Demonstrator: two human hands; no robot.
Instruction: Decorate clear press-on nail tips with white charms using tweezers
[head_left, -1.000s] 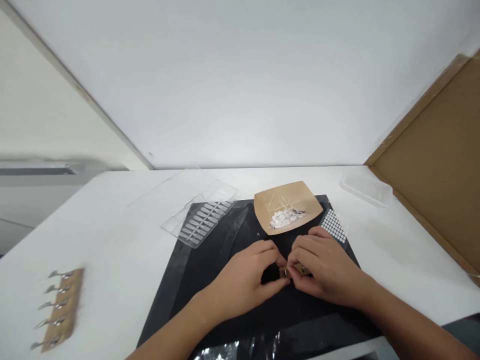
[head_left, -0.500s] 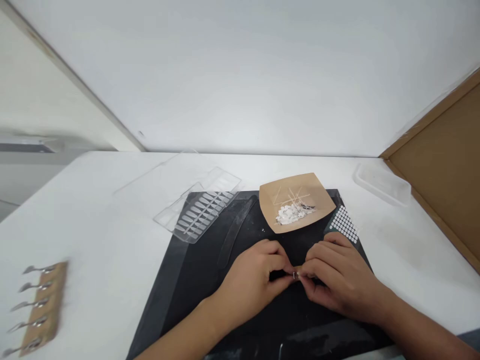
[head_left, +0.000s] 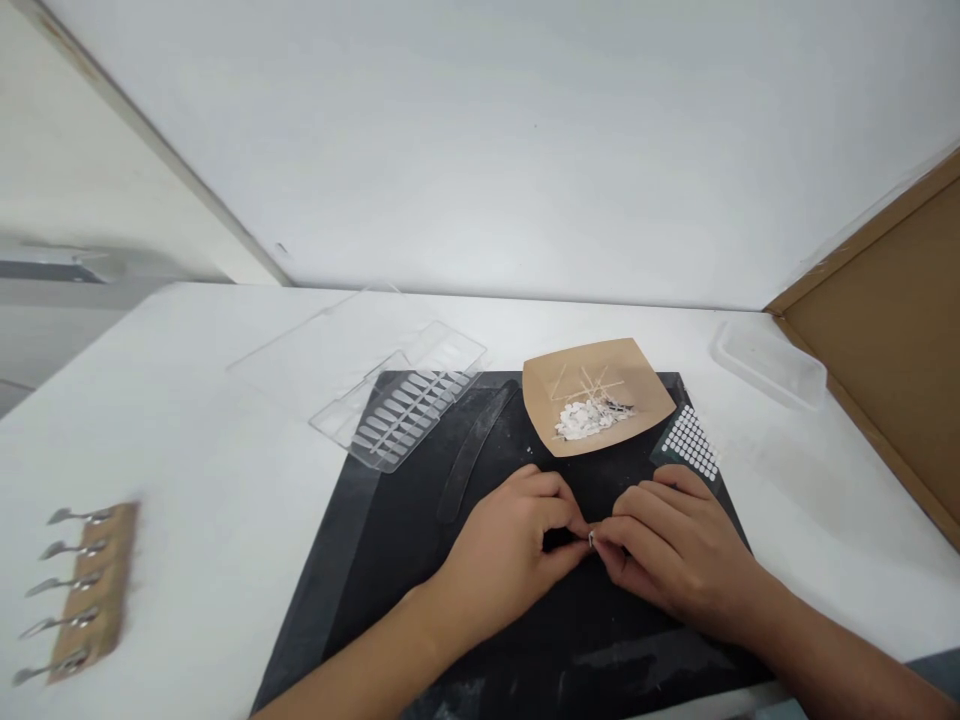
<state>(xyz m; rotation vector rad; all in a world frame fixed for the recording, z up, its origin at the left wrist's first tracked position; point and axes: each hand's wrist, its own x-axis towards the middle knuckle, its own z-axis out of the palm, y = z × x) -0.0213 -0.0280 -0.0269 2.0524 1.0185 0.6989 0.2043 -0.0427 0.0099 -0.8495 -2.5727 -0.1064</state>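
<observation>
Over the black mat, my left hand and my right hand meet at their fingertips. Both are closed in a pinch around a tiny pale, shiny piece, mostly hidden by the fingers, so its kind does not show. Just beyond my right hand lies a dark sheet with rows of white dots. A dark, slightly curved nail file rests on the mat past my left hand. Behind it is a clear plastic case of nail tips, overlapping the mat's far left corner.
A brown paper tray at the mat's back edge holds white scraps and thin sticks. On the white table, a brown block with several nail-like pieces on metal holders stands left. A translucent plastic box sits back right, near a cardboard panel.
The view has shifted slightly. My fingertips have turned the tiny piece a little and closed tighter together; both hands keep nearly the same place.
</observation>
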